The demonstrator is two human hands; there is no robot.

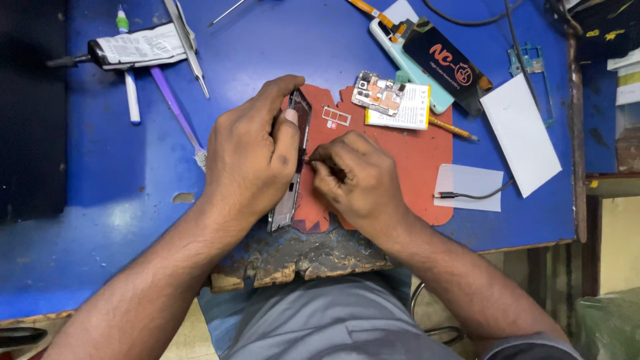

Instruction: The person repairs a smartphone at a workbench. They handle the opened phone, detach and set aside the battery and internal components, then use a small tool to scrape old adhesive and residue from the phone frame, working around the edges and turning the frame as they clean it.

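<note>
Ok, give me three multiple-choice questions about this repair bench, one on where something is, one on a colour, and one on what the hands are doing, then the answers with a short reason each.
1. Where does the SIM tray lie?
A. On the red mat, just beyond the hands
B. On the white card at the right
C. Beside the glue tube at the far left

2. What colour is the table top?
A. Green
B. Blue
C. Grey

3. How is the phone frame held?
A. Lying flat, untouched
B. Gripped on edge by the left hand
C. Held by the right hand alone

Answers:
1. A, the small tray rests on the red mat near the circuit board.
2. B, the painted surface is blue all round the mat.
3. B, the left hand wraps the frame while the right hand pinches something small against its side.
</note>
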